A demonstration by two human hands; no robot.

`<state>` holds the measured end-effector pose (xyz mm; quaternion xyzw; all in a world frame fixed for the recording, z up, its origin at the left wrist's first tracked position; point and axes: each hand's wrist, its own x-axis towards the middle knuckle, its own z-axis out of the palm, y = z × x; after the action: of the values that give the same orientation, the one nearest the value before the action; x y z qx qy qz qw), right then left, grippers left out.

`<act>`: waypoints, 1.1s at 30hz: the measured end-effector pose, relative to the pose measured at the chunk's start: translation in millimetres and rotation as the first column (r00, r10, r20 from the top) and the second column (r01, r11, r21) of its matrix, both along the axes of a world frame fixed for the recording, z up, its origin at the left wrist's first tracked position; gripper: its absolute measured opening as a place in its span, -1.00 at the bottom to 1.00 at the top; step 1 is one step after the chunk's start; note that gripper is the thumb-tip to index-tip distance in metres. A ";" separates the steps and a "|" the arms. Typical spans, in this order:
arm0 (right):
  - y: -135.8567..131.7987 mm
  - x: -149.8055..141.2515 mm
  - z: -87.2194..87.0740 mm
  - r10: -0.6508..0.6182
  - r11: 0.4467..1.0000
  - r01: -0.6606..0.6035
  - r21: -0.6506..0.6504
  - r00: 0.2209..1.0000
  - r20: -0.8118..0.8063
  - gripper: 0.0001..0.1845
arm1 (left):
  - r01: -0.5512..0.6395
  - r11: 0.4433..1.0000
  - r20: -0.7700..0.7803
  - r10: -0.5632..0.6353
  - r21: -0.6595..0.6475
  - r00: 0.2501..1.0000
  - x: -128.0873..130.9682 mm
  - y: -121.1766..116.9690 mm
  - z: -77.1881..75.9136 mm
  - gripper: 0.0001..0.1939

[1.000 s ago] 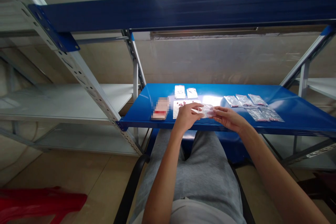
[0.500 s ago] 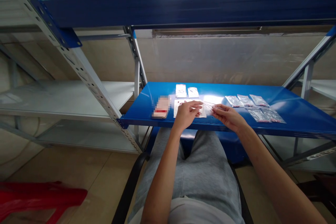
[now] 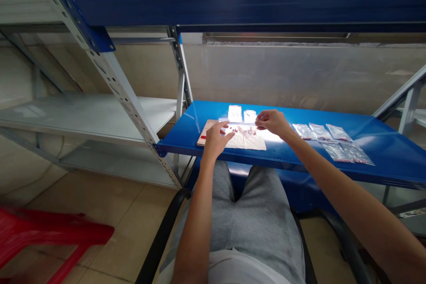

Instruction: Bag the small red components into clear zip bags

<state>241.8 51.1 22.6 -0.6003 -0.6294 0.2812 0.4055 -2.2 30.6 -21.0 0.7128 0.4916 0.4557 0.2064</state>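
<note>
A white cloth (image 3: 248, 143) lies near the front edge of the blue table, with several small dark red pieces (image 3: 235, 130) on its upper part. Over its left end is my left hand (image 3: 214, 140), thumb and fingers apart, holding nothing I can see. At the cloth's upper right my right hand (image 3: 272, 122) is closed in a pinch at what looks like the edge of a clear plastic bag (image 3: 244, 128). The pieces behind that film look hazy, and the bag's outline is hard to make out.
Two white packets (image 3: 234, 113) lie behind the cloth. A flat, pinkish phone-like object (image 3: 202, 136) sits at its left. Several filled clear bags (image 3: 337, 132) lie on the right of the blue table (image 3: 179, 135). A blue beam (image 3: 233, 4) crosses above. A red stool (image 3: 66, 230) stands at lower left.
My hands have moved apart: the left went left and opened, the right rose with the clear bag over the cloth. More of the cloth shows. The view has shifted slightly.
</note>
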 end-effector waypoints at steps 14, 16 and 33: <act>8.0 -46.5 12.9 0.021 0.985 -0.142 0.100 0.672 0.740 -0.67 | -0.094 0.991 -0.236 0.114 0.094 0.965 49.1 7.0 -49.0 -0.49; 7.6 -48.4 12.9 0.036 0.984 -0.152 0.091 0.674 0.738 -0.66 | -0.103 0.992 -0.212 0.116 0.073 0.970 50.3 7.4 -50.2 -0.46; 11.6 -54.9 20.1 0.100 0.989 -0.149 0.005 0.686 0.721 -0.73 | -0.277 0.961 -0.267 0.272 0.019 0.925 72.0 2.2 -43.1 -0.30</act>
<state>186.9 62.7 42.6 -0.6051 -0.7855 0.0312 0.1264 69.8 32.8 -64.1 0.6898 0.6142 0.3750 0.0794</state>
